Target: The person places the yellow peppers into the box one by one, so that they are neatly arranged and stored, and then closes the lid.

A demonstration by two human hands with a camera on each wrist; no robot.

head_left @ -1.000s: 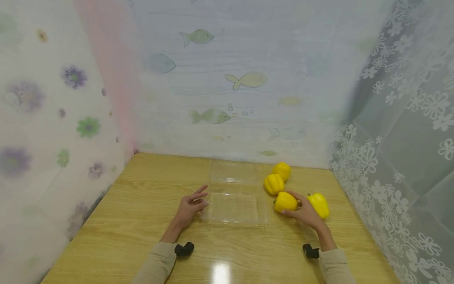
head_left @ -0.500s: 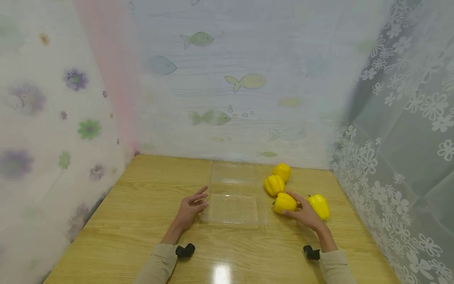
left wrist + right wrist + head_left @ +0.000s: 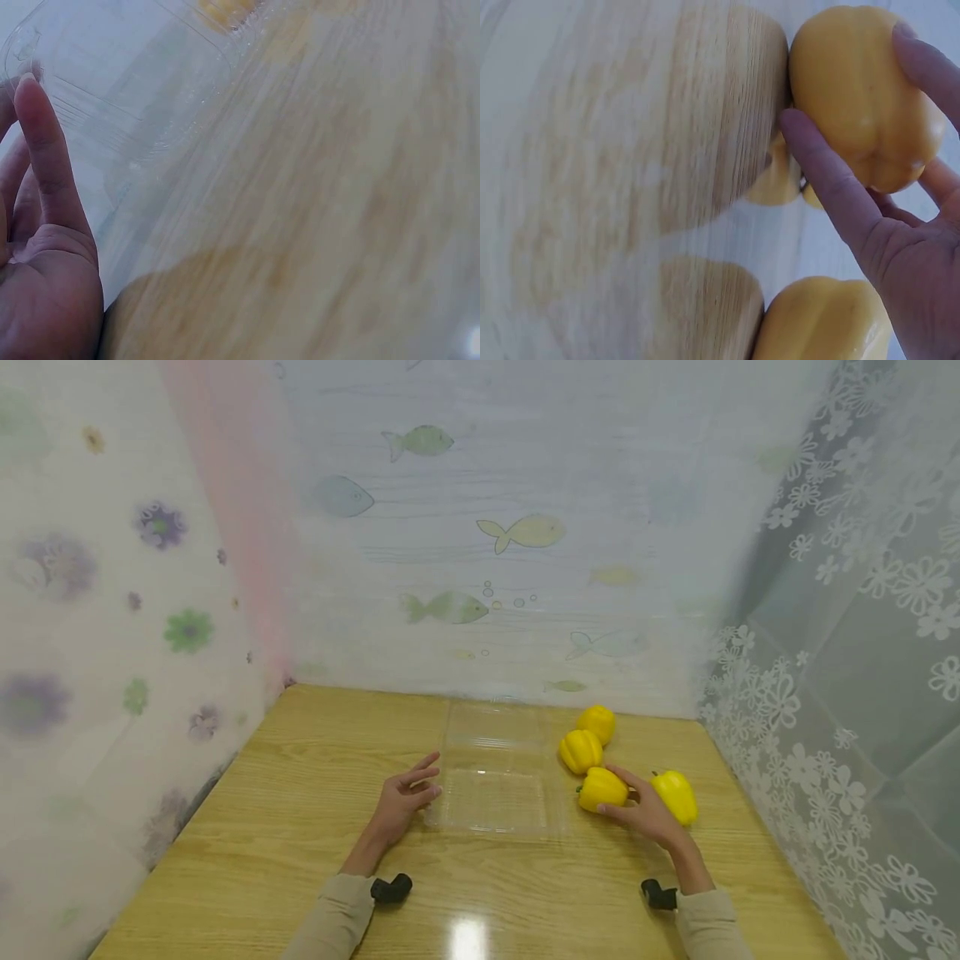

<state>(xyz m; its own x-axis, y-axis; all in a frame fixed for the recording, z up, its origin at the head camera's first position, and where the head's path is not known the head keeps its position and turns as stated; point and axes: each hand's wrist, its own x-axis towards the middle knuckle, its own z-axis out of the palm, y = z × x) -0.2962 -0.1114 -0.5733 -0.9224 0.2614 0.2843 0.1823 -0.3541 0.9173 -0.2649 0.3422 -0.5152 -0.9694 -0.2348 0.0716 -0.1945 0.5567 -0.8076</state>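
Observation:
A yellow bell pepper (image 3: 602,789) lies on its side on the table, its green stem towards the left. My right hand (image 3: 647,812) holds it from the right, with thumb and fingers curved round its blunt end; the right wrist view shows the pepper (image 3: 862,90) between them. My left hand (image 3: 399,808) is at the left edge of a clear plastic container (image 3: 495,797), whose lid (image 3: 495,722) lies folded back. Its fingers are loosely extended, and a fingertip (image 3: 37,101) appears to touch the container's rim in the left wrist view.
Two more yellow bell peppers, one nearer (image 3: 581,752) and one behind it (image 3: 597,724), sit beyond the held one. Another pepper (image 3: 674,797) lies right of my right hand. Patterned sheets (image 3: 525,568) enclose the wooden table (image 3: 315,860) at the back and sides.

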